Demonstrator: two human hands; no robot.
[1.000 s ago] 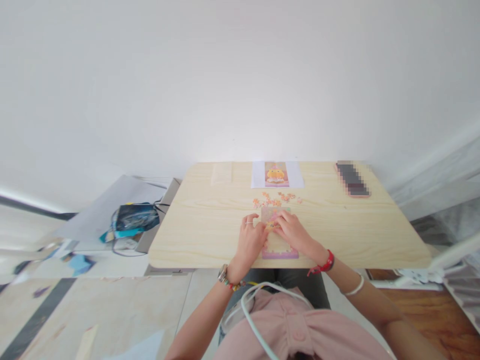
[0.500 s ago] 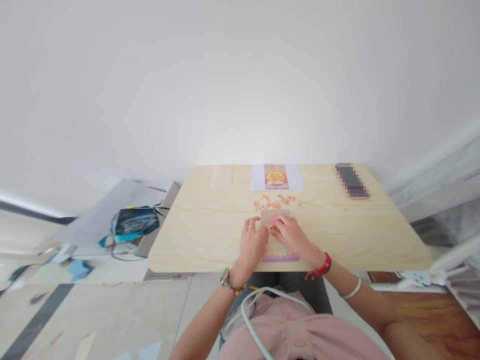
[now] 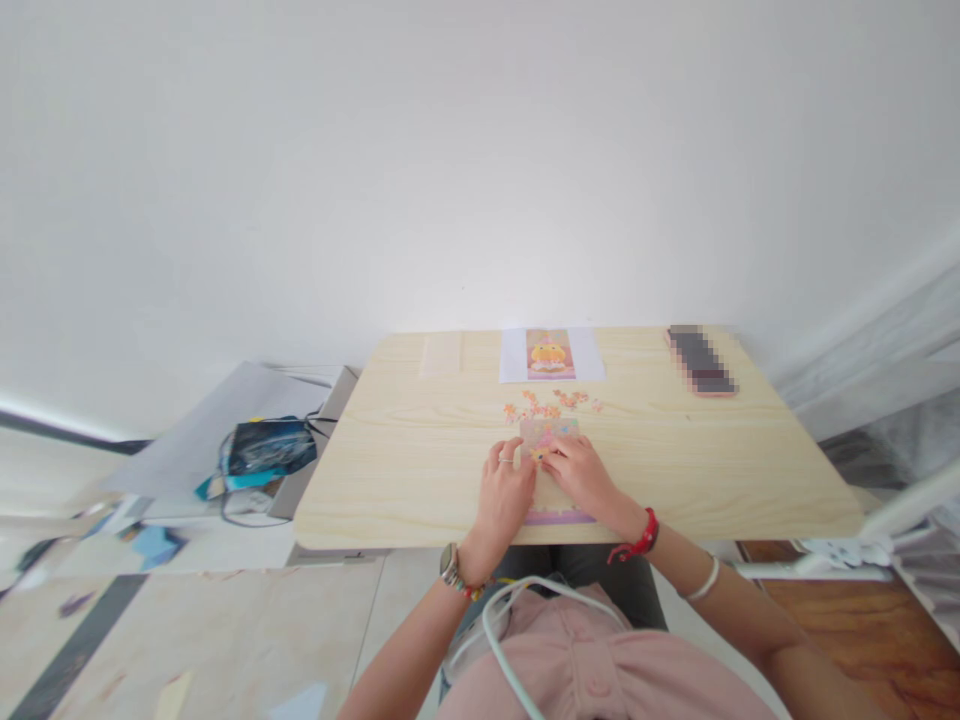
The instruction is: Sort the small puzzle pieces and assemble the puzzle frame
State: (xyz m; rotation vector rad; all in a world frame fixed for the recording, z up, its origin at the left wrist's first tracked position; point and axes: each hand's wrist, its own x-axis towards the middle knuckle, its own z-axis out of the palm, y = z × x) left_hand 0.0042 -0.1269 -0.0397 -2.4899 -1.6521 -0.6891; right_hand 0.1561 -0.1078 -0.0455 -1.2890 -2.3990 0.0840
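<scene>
A jigsaw puzzle board (image 3: 559, 516), partly filled, lies close to the table's near edge with a purple strip along its bottom. My left hand (image 3: 508, 488) rests on the board's left side, thumb and fingertips bent in toward a small yellow puzzle piece (image 3: 538, 455). From the right, my right hand (image 3: 585, 474) reaches over the board, its fingers pressed together at the same piece. The fingers hide much of the board's middle. Loose jigsaw pieces (image 3: 551, 411) in orange and pink lie scattered just beyond the board.
A printed sheet (image 3: 550, 355) with a yellow character lies at the back of the wooden table (image 3: 405, 470). Left of it is a pale, translucent flat piece (image 3: 442, 354); a phone (image 3: 703, 362) lies at the back right. A dark bag (image 3: 271, 446) sits on the lower surface at left.
My right fingers have lowered slightly toward the board's middle, uncovering more of its upper part. My left hand stays nearly in place, and the view shifts a little.
</scene>
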